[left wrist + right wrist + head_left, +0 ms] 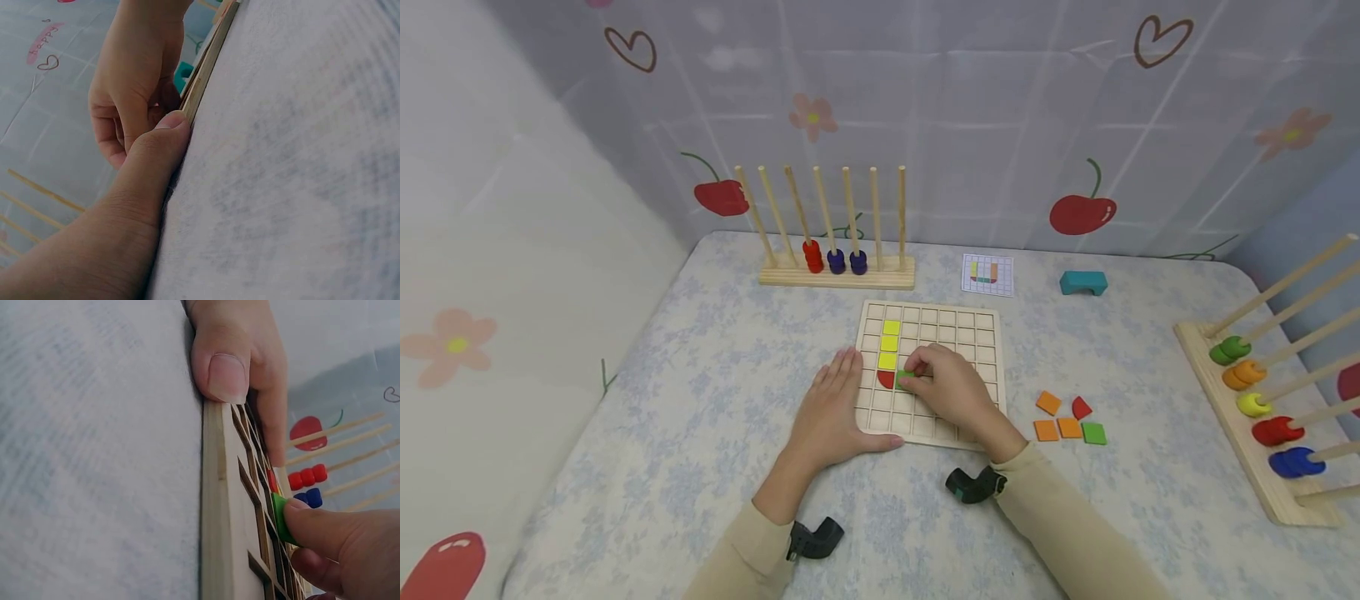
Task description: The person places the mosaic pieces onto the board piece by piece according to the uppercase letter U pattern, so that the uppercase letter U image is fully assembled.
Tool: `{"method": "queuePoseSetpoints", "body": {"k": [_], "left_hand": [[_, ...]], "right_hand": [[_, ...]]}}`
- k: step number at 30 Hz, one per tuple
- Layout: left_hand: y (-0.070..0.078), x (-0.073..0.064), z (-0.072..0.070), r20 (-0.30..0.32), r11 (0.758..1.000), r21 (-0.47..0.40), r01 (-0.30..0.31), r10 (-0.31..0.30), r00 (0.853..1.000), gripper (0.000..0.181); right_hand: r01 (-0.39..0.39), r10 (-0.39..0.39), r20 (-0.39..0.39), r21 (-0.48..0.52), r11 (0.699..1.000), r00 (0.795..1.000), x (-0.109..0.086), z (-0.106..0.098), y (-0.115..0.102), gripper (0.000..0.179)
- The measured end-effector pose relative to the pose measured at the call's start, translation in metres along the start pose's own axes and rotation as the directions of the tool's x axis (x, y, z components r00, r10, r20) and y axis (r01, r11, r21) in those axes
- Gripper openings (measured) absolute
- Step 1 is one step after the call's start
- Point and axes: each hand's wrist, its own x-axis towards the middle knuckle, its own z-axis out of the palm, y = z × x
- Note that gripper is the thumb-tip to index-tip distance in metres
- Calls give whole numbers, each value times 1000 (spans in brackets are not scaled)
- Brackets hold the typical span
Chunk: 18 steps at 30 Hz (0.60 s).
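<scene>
A wooden grid board [880,418] lies on the table in the head view. Three yellow square tiles [889,343] form a column in its cells, with a red rounded piece [886,379] directly below them. My right hand [951,387] pinches a green square tile [905,380] beside the red piece; the right wrist view shows this tile [282,519] tilted at the grid between thumb and fingers. Along the board's left side rests my left hand [829,417], fingers straight, its thumb spread to the front edge. In the left wrist view that thumb [165,134] touches the board's edge.
Right of the board lie several orange tiles [1070,428], a red rounded piece [1081,407] and a green tile [1093,433]. Behind stand a peg rack [838,279] with beads, a pattern card [988,275] and a teal block [1083,282]. Another bead rack [1255,442] stands far right.
</scene>
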Motion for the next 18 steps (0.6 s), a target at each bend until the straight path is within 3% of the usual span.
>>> {"method": "queuePoseSetpoints", "body": {"k": [11,18], "left_hand": [[0,0,1,1,1000,9,-3,3,1000,143],[0,0,2,7,1000,14,5,-5,1000,143]], "right_hand": [[12,-11,23,-55,998,1000,-3,2,2,9],[80,-78,57,-25,996,995,-7,-6,6,14]]}}
